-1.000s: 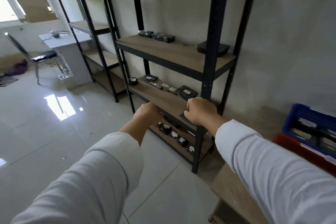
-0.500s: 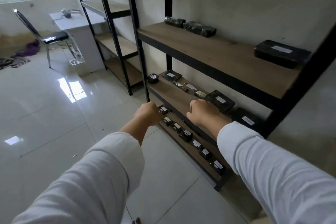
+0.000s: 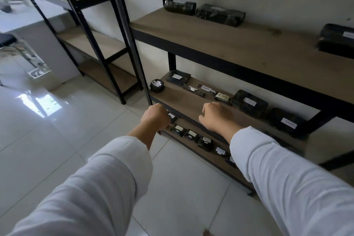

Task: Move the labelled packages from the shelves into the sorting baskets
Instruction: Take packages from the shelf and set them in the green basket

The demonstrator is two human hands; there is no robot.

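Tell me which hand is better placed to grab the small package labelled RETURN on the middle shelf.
The right hand, probably. It hovers over the middle shelf, just in front of the RETURN package; the left hand is lower, by the bottom shelf.

Small dark wrapped package (image 3: 222, 97) on middle wooden shelf (image 3: 183, 99): handwritten white label reads "RETURN". Other labels illegible.

A storeroom: black metal shelving (image 3: 239, 63) holding labelled packages (image 3: 249, 101), bare tiled floor (image 3: 57, 140).
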